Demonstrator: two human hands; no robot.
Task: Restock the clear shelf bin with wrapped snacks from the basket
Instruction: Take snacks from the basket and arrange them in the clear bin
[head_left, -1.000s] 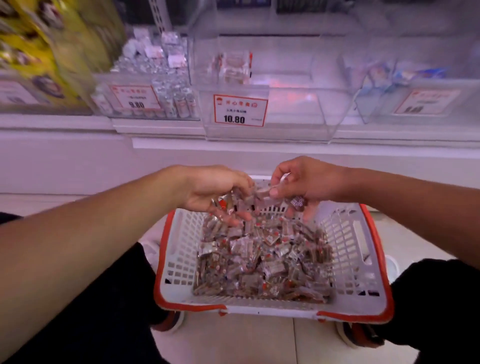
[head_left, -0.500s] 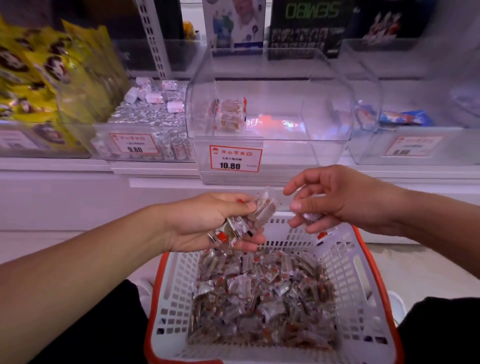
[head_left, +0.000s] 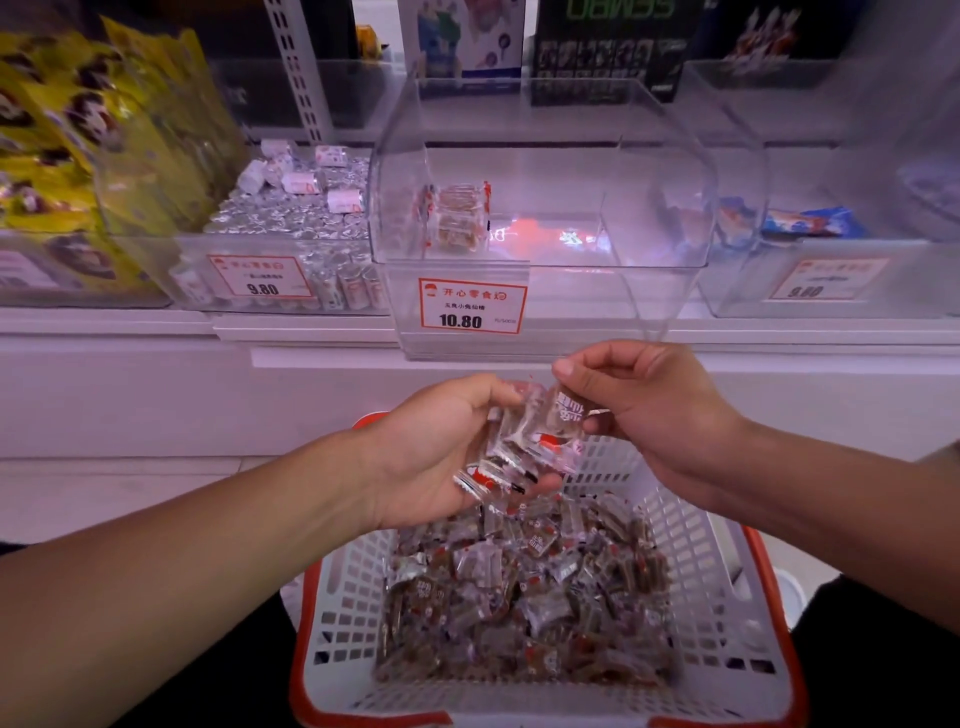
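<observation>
The white slotted basket with a red rim (head_left: 701, 597) sits nearest. Above it, the left hand (head_left: 441, 452) cups a bundle of clear-wrapped brown snacks (head_left: 514, 447); the right hand (head_left: 649, 415) pinches one. The clear plastic shelf bin (head_left: 545, 208) lies straight ahead and higher, nearly bare.

— How many baskets (head_left: 717, 582) and hands were there?
— One basket, two hands: left hand (head_left: 441, 452), right hand (head_left: 649, 410).
— Price tags?
— Three: 9.80 tag (head_left: 261, 277), 10.80 tag (head_left: 471, 306), and a blurred tag (head_left: 826, 279) far right.

Arms: both forearms bare, no sleeves showing.
Left hand (head_left: 441, 447): no rings, no glove.
Right hand (head_left: 654, 415): no rings, no glove.
Legs: dark clothing (head_left: 872, 660).
</observation>
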